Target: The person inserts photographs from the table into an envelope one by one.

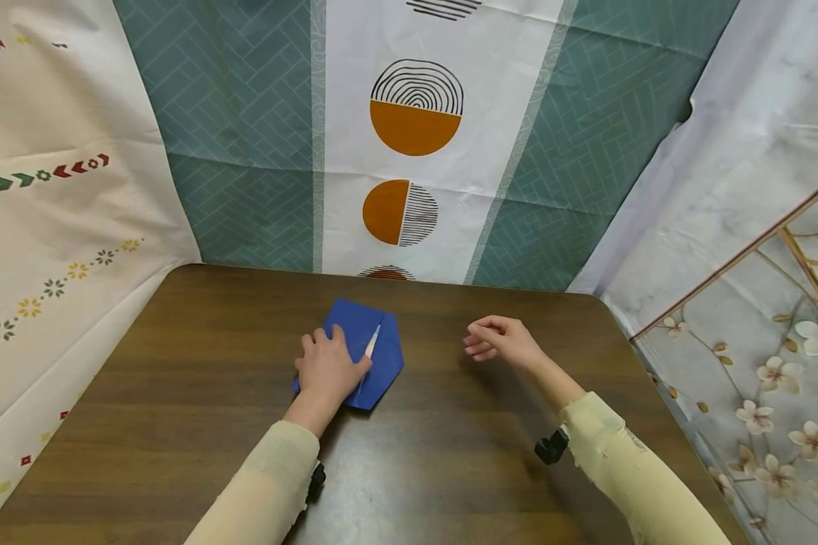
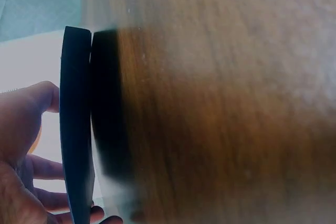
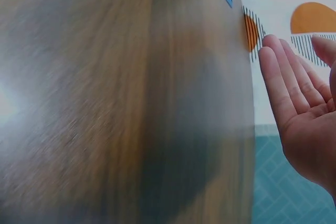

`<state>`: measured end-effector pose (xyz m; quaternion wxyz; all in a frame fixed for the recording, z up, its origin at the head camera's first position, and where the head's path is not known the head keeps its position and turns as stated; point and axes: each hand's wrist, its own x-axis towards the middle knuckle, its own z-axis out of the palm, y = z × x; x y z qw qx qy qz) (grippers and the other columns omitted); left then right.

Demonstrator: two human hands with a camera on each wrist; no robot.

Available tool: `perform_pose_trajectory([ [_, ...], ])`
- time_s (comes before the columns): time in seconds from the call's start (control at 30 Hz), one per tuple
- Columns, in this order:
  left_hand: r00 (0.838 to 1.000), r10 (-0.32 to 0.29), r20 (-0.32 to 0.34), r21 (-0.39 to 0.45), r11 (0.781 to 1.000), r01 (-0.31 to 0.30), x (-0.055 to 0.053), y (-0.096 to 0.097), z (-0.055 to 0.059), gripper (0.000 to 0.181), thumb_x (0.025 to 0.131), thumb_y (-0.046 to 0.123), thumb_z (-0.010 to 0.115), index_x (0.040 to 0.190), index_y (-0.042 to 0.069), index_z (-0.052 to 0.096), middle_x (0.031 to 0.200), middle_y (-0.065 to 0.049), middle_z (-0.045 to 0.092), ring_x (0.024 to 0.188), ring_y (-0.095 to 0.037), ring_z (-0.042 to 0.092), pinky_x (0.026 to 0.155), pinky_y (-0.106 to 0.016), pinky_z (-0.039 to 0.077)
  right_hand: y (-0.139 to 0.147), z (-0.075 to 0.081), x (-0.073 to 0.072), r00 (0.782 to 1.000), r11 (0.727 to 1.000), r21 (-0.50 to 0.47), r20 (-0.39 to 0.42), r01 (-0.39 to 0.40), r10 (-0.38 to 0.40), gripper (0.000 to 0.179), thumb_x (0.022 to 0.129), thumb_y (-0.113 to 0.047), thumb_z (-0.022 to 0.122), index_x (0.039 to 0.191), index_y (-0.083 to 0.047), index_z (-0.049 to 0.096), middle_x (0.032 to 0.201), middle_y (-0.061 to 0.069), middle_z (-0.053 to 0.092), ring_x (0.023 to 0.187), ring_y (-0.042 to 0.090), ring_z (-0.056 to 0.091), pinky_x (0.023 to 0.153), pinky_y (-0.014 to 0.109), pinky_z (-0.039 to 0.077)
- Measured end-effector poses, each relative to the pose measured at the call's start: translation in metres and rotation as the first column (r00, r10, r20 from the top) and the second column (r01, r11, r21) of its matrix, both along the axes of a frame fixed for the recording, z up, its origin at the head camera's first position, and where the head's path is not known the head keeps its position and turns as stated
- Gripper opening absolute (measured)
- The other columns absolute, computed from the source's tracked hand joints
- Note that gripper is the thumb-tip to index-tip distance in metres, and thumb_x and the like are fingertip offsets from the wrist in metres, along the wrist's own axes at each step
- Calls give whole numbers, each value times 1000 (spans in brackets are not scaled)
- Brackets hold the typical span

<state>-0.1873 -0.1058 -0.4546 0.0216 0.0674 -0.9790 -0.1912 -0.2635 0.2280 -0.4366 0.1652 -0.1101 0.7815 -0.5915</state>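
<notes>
A folded sheet of blue paper (image 1: 385,363) lies toward the back middle of the table, with a pale slit along its fold. My left hand (image 1: 329,365) is over its left part and grips it, thumb on the upper face near the slit. Seen edge-on in the left wrist view, the paper (image 2: 76,124) has the thumb and fingers on one side, and two fingertips show past its end. Off to the right, above the table, my right hand (image 1: 501,341) holds nothing. Its fingers (image 3: 283,85) are nearly straight and together in the right wrist view.
The brown wooden table (image 1: 450,469) has a far edge against a teal and white hanging cloth (image 1: 245,151). A cream patterned cloth (image 1: 61,212) hangs at the left, a floral one (image 1: 757,318) at the right.
</notes>
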Motion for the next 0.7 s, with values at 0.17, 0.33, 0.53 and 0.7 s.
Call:
perform_pose_trajectory([
  [0.17, 1000, 6, 20, -47, 999, -5, 1, 0, -4, 91, 97, 52, 72, 156, -11, 43, 147, -39, 49, 135, -56, 47, 94, -74, 50, 12, -4, 5, 1000, 999, 38, -19, 25, -24, 48, 108, -20, 66, 135, 19, 57, 123, 37, 70, 97, 29, 80, 82, 42, 65],
  [0.33, 1000, 11, 22, -75, 997, -9, 2, 1, -7, 93, 95, 55, 73, 153, -13, 45, 145, -38, 53, 132, -55, 50, 93, -75, 48, 18, -5, 9, 994, 993, 117, -105, 22, -9, 42, 108, -16, 65, 133, 17, 60, 122, 37, 70, 104, 38, 78, 84, 41, 64],
  [0.53, 1000, 10, 12, -100, 995, -9, 3, 0, -7, 99, 93, 64, 73, 147, -15, 49, 139, -36, 57, 127, -53, 55, 91, -75, 48, 17, -6, 12, 942, 913, 400, -332, 83, 59, 36, 103, -25, 74, 128, 1, 72, 114, 14, 78, 104, 29, 76, 90, 42, 62],
  [0.7, 1000, -6, 1, -81, 997, 6, 3, -11, 4, 100, 93, 68, 69, 147, -14, 49, 136, -36, 59, 125, -53, 56, 90, -74, 49, 11, -4, 19, 886, 834, 543, -429, 99, 174, 43, 102, -30, 74, 133, 1, 70, 123, 12, 77, 114, 32, 73, 100, 54, 56],
])
